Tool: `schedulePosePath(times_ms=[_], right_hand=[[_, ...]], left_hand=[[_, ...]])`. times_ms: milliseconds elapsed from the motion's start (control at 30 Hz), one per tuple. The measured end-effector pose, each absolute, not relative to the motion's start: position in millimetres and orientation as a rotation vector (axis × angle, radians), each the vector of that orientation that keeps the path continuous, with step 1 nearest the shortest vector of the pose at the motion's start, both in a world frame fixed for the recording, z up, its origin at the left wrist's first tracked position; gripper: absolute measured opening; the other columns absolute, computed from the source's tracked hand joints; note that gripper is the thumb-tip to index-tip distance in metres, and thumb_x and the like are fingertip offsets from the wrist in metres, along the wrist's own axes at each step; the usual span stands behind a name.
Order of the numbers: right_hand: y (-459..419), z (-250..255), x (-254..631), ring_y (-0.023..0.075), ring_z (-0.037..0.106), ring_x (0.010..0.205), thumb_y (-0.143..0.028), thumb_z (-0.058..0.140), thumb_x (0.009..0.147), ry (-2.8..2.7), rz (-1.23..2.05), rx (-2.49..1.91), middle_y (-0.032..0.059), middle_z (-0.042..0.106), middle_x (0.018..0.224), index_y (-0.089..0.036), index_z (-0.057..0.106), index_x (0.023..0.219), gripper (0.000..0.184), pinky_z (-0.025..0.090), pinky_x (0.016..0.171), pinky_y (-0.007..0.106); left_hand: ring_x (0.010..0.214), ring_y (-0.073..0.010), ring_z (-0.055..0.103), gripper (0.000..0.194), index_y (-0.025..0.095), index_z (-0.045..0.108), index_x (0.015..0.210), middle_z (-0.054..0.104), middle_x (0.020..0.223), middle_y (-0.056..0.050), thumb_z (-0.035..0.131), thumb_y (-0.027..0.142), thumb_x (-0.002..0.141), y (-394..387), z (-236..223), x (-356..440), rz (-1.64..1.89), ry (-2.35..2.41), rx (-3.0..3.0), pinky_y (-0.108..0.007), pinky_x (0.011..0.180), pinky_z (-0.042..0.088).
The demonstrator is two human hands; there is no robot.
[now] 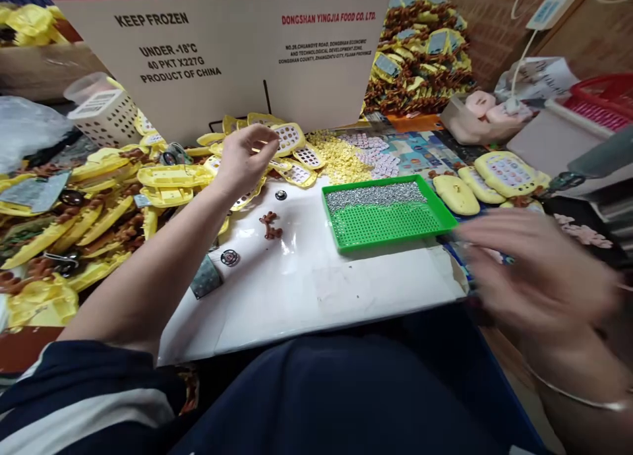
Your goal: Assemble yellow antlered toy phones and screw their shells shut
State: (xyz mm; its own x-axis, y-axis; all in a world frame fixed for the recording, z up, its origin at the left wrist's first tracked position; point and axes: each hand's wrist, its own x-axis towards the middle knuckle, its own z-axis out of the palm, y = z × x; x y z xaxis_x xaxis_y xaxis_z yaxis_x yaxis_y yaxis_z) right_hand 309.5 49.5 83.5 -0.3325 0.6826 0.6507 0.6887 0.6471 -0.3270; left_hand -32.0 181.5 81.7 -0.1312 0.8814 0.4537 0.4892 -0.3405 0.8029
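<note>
My left hand (pixel 244 155) reaches out over the pile of yellow toy-phone shells, fingers curled in a pinch on the edge of a yellow keypad face plate (pixel 289 137). My right hand (pixel 534 264) is smeared by motion at the right, past the white work board (pixel 316 290), with its fingers spread toward the left. On the board lie a small brown plastic piece (pixel 270 225), two round black speaker discs (pixel 230 257) and a grey metal part (pixel 205 278). A green tray (pixel 386 211) holding small silver screws sits at the board's right.
A large cardboard box (pixel 222 53) stands upright at the back. Yellow shells and brown parts (pixel 74 224) are heaped at the left, assembled yellow phones (pixel 504 175) at the right. More parts fill a bin (pixel 420 53) at the back right. A red basket (pixel 601 99) stands far right.
</note>
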Motion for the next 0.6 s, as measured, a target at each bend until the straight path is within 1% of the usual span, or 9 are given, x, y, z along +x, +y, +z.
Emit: schedulePosePath(times_ms=[33,100,167,233,300,367,467,533,600], right_hand=[[57.7,79.0,291.2,0.0231,0.066,0.085,-0.023,0.063,0.085,-2.179,-0.009,-0.952,0.0043,0.071,0.084,-0.032,0.066,0.094,0.013,0.05,0.079,0.042],[79.4,71.2,254.5,0.0191,0.066,0.078,-0.021,0.057,0.09,-2.444,0.025,-0.707,0.0029,0.072,0.082,-0.026,0.064,0.091,0.009,0.05,0.072,0.035],[102.6,65.8,219.1,0.0176,0.065,0.075,-0.025,0.051,0.094,-2.587,0.049,-0.63,0.0036,0.072,0.081,-0.022,0.066,0.087,0.016,0.048,0.07,0.033],[123.5,62.9,185.0,0.0176,0.064,0.075,-0.026,0.05,0.094,-2.736,0.055,-0.657,0.0051,0.072,0.083,-0.02,0.067,0.087,0.02,0.046,0.068,0.032],[142.3,61.9,152.3,0.0182,0.063,0.079,-0.023,0.05,0.093,-2.9,0.031,-0.807,0.0066,0.072,0.088,-0.02,0.069,0.089,0.02,0.043,0.064,0.031],[160.7,60.7,122.7,0.0189,0.063,0.083,-0.016,0.048,0.092,-2.986,-0.005,-1.013,0.0087,0.071,0.094,-0.018,0.069,0.092,0.022,0.043,0.063,0.031],[186.6,55.9,90.0,0.0219,0.064,0.093,-0.01,0.045,0.092,-3.005,-0.014,-1.141,0.0147,0.069,0.101,-0.012,0.069,0.099,0.024,0.048,0.072,0.032],[199.3,51.9,78.2,0.0216,0.063,0.1,-0.017,0.05,0.094,-3.024,-0.004,-1.214,0.0139,0.066,0.109,-0.012,0.066,0.107,0.021,0.052,0.081,0.035],[206.0,49.4,73.3,0.0197,0.063,0.103,-0.029,0.055,0.094,-3.042,0.009,-1.282,0.0104,0.064,0.116,-0.015,0.062,0.114,0.025,0.054,0.087,0.038]], left_hand=[[0.074,-0.0144,0.061,0.009,0.021,0.068,0.072,0.069,0.078,0.0,0.065,0.016,0.078,178.5,81.6,-33.2,1.453,1.522,1.796,-0.027,0.074,0.047],[0.074,-0.014,0.061,0.008,0.022,0.068,0.074,0.069,0.078,0.0,0.065,0.017,0.079,166.2,83.4,-41.0,1.427,1.546,1.822,-0.028,0.074,0.047],[0.073,-0.0126,0.06,0.006,0.022,0.068,0.076,0.069,0.079,0.002,0.066,0.019,0.08,148.0,87.4,-55.2,1.416,1.611,1.85,-0.027,0.072,0.048],[0.073,-0.0103,0.059,0.003,0.021,0.068,0.081,0.068,0.08,0.004,0.066,0.023,0.082,127.0,91.6,-73.7,1.4,1.712,1.902,-0.026,0.072,0.048],[0.076,-0.0081,0.058,0.011,0.02,0.068,0.089,0.067,0.083,0.006,0.061,0.028,0.087,107.1,92.6,-93.5,1.32,1.85,1.95,-0.025,0.076,0.049],[0.072,-0.0083,0.057,0.017,0.018,0.067,0.089,0.067,0.081,0.005,0.059,0.032,0.088,91.1,88.5,-111.8,1.257,1.987,2.004,-0.026,0.073,0.049],[0.074,-0.0135,0.061,0.019,0.019,0.065,0.085,0.07,0.082,0.001,0.053,0.033,0.089,76.4,75.3,-131.5,1.065,2.03,2.267,-0.033,0.073,0.052],[0.078,-0.0177,0.065,0.02,0.02,0.065,0.085,0.071,0.084,-0.002,0.051,0.032,0.091,72.3,66.3,-137.4,0.958,1.993,2.471,-0.036,0.074,0.053],[0.081,-0.0206,0.065,0.022,0.019,0.066,0.087,0.073,0.087,-0.006,0.049,0.031,0.093,72.6,60.0,-137.1,0.873,1.97,2.643,-0.037,0.074,0.053]])
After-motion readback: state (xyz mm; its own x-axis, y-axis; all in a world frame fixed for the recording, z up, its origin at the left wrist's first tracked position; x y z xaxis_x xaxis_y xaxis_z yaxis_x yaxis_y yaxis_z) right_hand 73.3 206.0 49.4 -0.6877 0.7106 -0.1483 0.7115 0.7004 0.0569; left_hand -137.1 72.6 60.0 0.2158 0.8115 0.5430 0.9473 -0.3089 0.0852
